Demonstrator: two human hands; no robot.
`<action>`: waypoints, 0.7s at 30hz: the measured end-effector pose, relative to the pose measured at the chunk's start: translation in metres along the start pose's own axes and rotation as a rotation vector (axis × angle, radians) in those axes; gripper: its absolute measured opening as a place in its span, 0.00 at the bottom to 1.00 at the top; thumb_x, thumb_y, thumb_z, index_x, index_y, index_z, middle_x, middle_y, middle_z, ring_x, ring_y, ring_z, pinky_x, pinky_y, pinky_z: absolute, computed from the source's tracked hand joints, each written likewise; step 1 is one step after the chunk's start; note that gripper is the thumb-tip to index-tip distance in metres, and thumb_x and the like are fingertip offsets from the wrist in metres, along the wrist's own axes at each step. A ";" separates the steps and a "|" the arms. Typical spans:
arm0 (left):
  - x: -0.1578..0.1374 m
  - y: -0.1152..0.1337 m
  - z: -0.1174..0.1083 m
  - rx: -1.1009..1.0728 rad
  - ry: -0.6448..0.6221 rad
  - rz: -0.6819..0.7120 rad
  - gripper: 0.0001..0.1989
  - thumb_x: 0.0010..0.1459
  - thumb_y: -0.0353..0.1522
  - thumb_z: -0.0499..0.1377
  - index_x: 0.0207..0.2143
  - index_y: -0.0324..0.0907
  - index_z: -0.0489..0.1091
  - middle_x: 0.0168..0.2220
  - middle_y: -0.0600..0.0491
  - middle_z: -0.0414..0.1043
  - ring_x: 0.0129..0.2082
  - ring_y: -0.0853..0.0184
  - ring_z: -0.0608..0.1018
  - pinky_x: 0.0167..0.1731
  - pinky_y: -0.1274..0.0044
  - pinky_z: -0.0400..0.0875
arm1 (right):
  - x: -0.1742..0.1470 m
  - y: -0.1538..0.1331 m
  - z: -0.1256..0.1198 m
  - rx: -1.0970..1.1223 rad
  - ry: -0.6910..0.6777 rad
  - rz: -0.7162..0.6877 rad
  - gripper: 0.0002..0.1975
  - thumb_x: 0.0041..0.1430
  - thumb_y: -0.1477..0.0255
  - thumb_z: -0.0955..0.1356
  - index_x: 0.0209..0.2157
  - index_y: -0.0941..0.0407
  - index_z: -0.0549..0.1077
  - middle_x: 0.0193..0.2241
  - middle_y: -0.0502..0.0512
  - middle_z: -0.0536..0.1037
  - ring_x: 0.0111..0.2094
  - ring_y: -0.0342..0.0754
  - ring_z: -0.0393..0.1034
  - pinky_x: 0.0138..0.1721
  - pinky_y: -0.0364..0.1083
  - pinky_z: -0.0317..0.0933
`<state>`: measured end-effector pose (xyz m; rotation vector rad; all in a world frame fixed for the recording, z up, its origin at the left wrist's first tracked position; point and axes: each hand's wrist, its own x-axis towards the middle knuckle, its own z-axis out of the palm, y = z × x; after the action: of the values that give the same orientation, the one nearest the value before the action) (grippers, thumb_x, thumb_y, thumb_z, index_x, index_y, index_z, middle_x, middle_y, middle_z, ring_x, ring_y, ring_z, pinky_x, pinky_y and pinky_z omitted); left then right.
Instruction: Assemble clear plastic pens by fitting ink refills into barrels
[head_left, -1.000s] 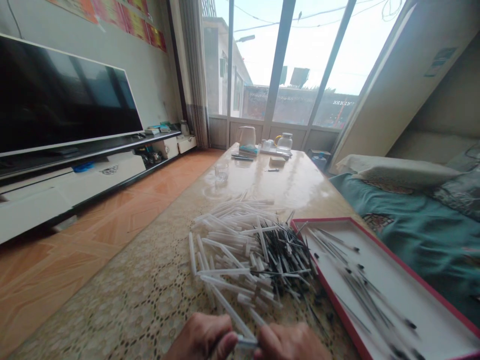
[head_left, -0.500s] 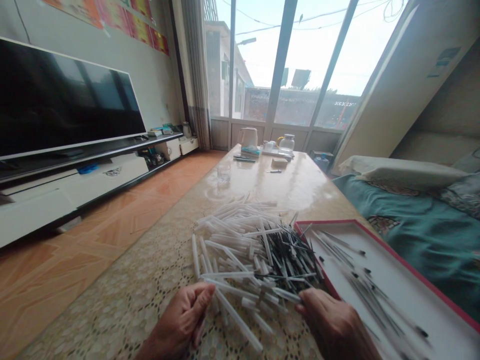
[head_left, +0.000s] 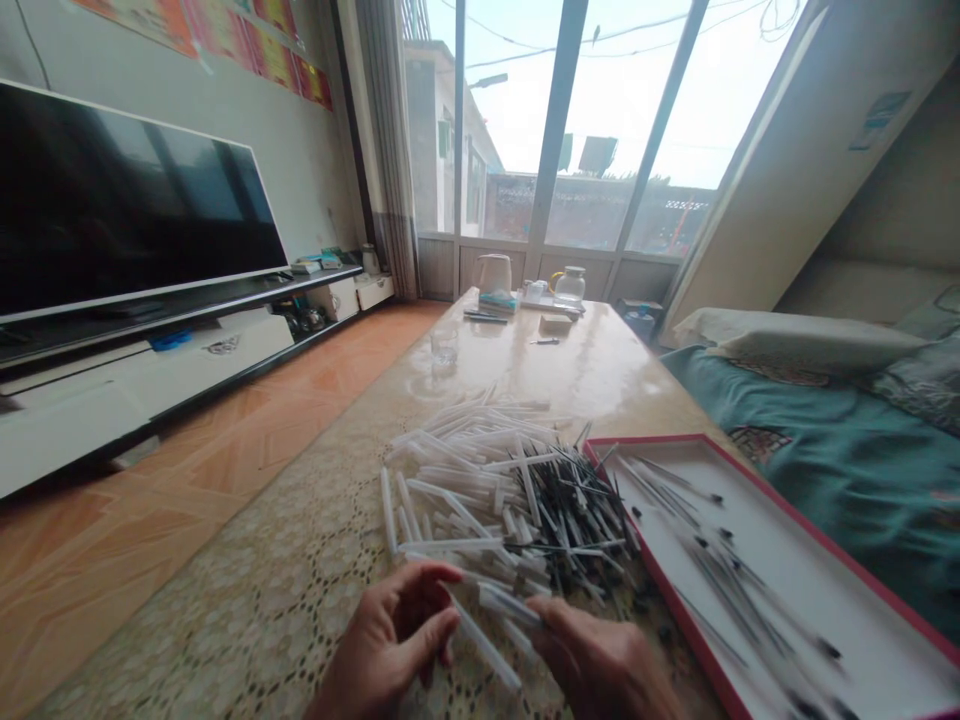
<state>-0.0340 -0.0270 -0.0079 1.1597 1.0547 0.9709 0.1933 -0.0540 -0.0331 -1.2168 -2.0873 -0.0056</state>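
My right hand [head_left: 604,655] pinches one end of a translucent plastic tube [head_left: 508,606], whose other end points left over the pile. Facing it, my left hand [head_left: 394,635] is curled with thumb and forefinger apart; I see nothing between them. A heap of similar whitish tubes [head_left: 450,430] lies just beyond my hands. To the right of these, a tangle of thin dark sticks [head_left: 574,505] touches the heap. Several long thin rods with black tips [head_left: 739,575] lie in a shallow white tray with a red rim [head_left: 814,535], right of my right hand.
The table [head_left: 247,570] has a patterned, glossy cover. A drinking glass [head_left: 444,348] stands beyond the heap. At the far end are a glass jug [head_left: 571,286], a pale kettle-like container [head_left: 495,272] and a small box [head_left: 556,325]. A bed or couch [head_left: 825,420] lies at right.
My right hand has moved left from the dark sticks' edge, bringing the tube toward my left hand. My left hand's thumb and forefinger have parted, and it has shifted slightly right.
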 end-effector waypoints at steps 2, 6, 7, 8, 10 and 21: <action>-0.001 -0.003 0.004 -0.095 -0.143 -0.095 0.16 0.47 0.36 0.70 0.39 0.43 0.75 0.23 0.56 0.73 0.20 0.69 0.75 0.19 0.81 0.67 | 0.002 -0.008 0.005 0.014 -0.052 -0.047 0.24 0.71 0.61 0.50 0.30 0.53 0.69 0.17 0.49 0.75 0.16 0.43 0.72 0.17 0.38 0.57; -0.005 -0.006 0.009 -0.152 -0.230 -0.150 0.17 0.44 0.35 0.71 0.38 0.43 0.75 0.25 0.54 0.76 0.19 0.70 0.76 0.17 0.83 0.66 | 0.004 -0.019 0.017 -0.045 -0.041 -0.129 0.28 0.71 0.61 0.47 0.22 0.53 0.64 0.13 0.48 0.71 0.11 0.42 0.66 0.14 0.40 0.49; -0.006 -0.006 0.009 -0.154 -0.238 -0.136 0.15 0.45 0.36 0.71 0.36 0.42 0.76 0.25 0.54 0.77 0.19 0.70 0.76 0.16 0.83 0.66 | 0.004 -0.020 0.020 -0.040 -0.031 -0.136 0.29 0.71 0.62 0.46 0.22 0.53 0.64 0.13 0.48 0.70 0.11 0.42 0.65 0.14 0.41 0.49; -0.006 -0.005 0.009 -0.160 -0.251 -0.120 0.13 0.45 0.36 0.71 0.34 0.41 0.77 0.24 0.53 0.77 0.20 0.70 0.76 0.17 0.83 0.66 | 0.003 -0.021 0.023 -0.025 -0.032 -0.137 0.29 0.71 0.62 0.46 0.23 0.53 0.64 0.14 0.48 0.71 0.11 0.42 0.65 0.14 0.40 0.49; -0.007 -0.004 0.009 -0.168 -0.282 -0.104 0.12 0.46 0.37 0.70 0.30 0.39 0.78 0.21 0.53 0.76 0.19 0.70 0.75 0.18 0.82 0.67 | 0.002 -0.022 0.027 0.022 -0.058 -0.114 0.28 0.71 0.61 0.46 0.26 0.54 0.67 0.16 0.49 0.73 0.14 0.42 0.68 0.15 0.40 0.52; 0.001 -0.007 -0.001 -0.321 -0.096 -0.146 0.10 0.45 0.35 0.71 0.28 0.40 0.76 0.17 0.55 0.76 0.16 0.73 0.74 0.18 0.84 0.67 | -0.002 -0.008 -0.005 0.505 -0.223 0.332 0.24 0.69 0.60 0.53 0.22 0.55 0.63 0.15 0.45 0.62 0.16 0.40 0.61 0.19 0.38 0.51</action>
<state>-0.0345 -0.0264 -0.0155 0.8446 0.8572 0.9208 0.1910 -0.0617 -0.0275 -1.2616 -1.8733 0.7917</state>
